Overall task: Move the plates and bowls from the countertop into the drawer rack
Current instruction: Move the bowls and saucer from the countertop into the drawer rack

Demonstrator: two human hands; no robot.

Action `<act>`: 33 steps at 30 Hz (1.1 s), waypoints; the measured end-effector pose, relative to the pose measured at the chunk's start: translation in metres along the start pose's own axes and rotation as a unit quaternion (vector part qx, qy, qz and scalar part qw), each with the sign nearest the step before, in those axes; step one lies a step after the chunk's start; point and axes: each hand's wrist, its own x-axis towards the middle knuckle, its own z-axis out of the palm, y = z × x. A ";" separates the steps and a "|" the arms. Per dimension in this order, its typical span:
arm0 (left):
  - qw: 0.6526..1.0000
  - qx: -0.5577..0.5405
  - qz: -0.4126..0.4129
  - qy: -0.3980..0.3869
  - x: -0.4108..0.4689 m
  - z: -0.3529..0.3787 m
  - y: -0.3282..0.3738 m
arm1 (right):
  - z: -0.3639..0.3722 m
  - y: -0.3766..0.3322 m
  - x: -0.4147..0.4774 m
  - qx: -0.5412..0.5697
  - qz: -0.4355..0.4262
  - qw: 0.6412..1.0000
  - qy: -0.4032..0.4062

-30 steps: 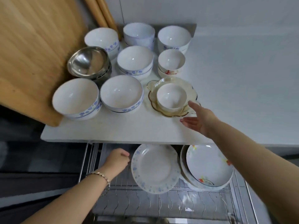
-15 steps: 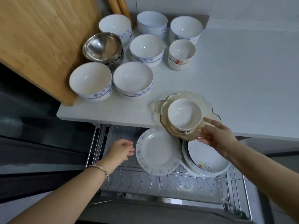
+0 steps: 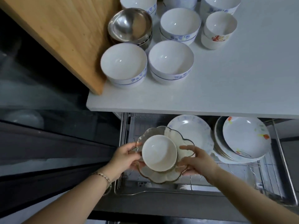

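A scalloped glass plate [image 3: 172, 135] with a small white bowl [image 3: 159, 153] sitting in it hangs above the open drawer rack [image 3: 252, 178]. My left hand [image 3: 123, 156] grips the plate's left rim and my right hand [image 3: 196, 160] grips its right rim. In the rack stand a white plate with blue flowers [image 3: 192, 132] and a stack of white plates with red and yellow flowers [image 3: 246, 139]. On the white countertop [image 3: 242, 78] remain several white bowls with blue flowers [image 3: 170, 62], a steel bowl stack [image 3: 130, 25] and two small stacked white bowls [image 3: 218, 30].
A wooden board [image 3: 64, 34] leans over the countertop's left end, close to the bowls. Dark cabinet fronts [image 3: 48, 135] fill the left side. The rack's front part shows bare wire in front of the standing plates.
The glass plate with the small bowl has come off the countertop edge and down over the rack's left side. My left hand has joined my right hand on the plate. The view tilted down.
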 end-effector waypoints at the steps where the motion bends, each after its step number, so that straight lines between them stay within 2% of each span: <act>1: 1.000 -0.001 -0.002 0.011 0.007 -0.009 -0.004 | 0.011 0.007 0.008 0.021 0.001 1.000 0.011; 6: 0.999 0.012 -0.001 0.036 0.054 -0.038 -0.008 | 0.068 0.034 0.045 0.153 0.022 0.988 -0.003; 10: 0.997 0.036 0.025 0.059 0.095 -0.039 -0.002 | 0.094 0.035 0.089 0.194 -0.004 0.980 0.046; 11: 0.995 0.023 0.043 0.084 0.102 -0.037 0.000 | 0.095 0.030 0.098 0.209 -0.010 0.977 0.044; 13: 0.978 -0.013 0.091 0.187 0.119 -0.036 -0.003 | 0.100 0.021 0.123 0.238 -0.015 0.970 0.039; 15: 0.952 0.026 0.105 0.288 0.132 -0.039 -0.014 | 0.106 0.014 0.149 0.261 -0.012 0.964 0.047; 16: 0.945 0.075 0.083 0.307 0.139 -0.042 -0.023 | 0.110 0.013 0.162 0.276 -0.007 0.960 0.053; 18: 0.944 0.147 0.021 0.295 0.150 -0.048 -0.041 | 0.115 0.013 0.185 0.295 0.003 0.953 0.068; 21: 0.953 0.199 -0.043 0.224 0.165 -0.051 -0.060 | 0.118 0.019 0.212 0.273 0.020 0.957 0.093; 25: 0.959 0.156 -0.036 0.234 0.180 -0.050 -0.080 | 0.117 0.031 0.237 0.211 0.043 0.970 0.113; 30: 0.960 0.145 -0.017 0.238 0.186 -0.047 -0.084 | 0.122 0.027 0.253 0.237 0.049 0.962 0.123; 33: 0.966 0.113 -0.018 0.231 0.185 -0.048 -0.085 | 0.122 0.029 0.259 0.216 0.070 0.964 0.140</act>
